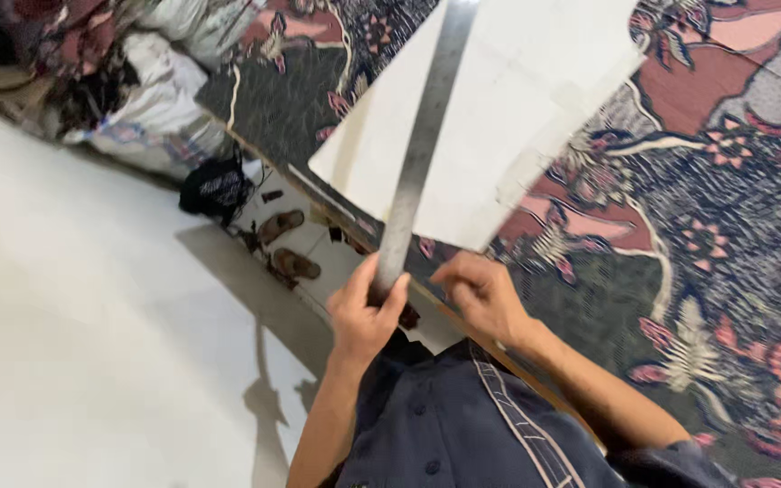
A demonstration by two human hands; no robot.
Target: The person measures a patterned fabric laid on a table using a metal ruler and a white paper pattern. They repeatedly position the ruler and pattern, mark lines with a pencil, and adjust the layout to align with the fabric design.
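Head view: left hand (365,312) grips the long grey steel ruler (419,149) lying across white paper (508,108) near the tabletop (725,271) edge, right hand (483,294) curled closed just beside it.

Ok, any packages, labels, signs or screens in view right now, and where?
None that I can make out.
Closest thing: a plain white paper sheet on the patterned cloth, with a long metal ruler across it, its near end in the left hand.
Right hand rests on the cloth beside it.
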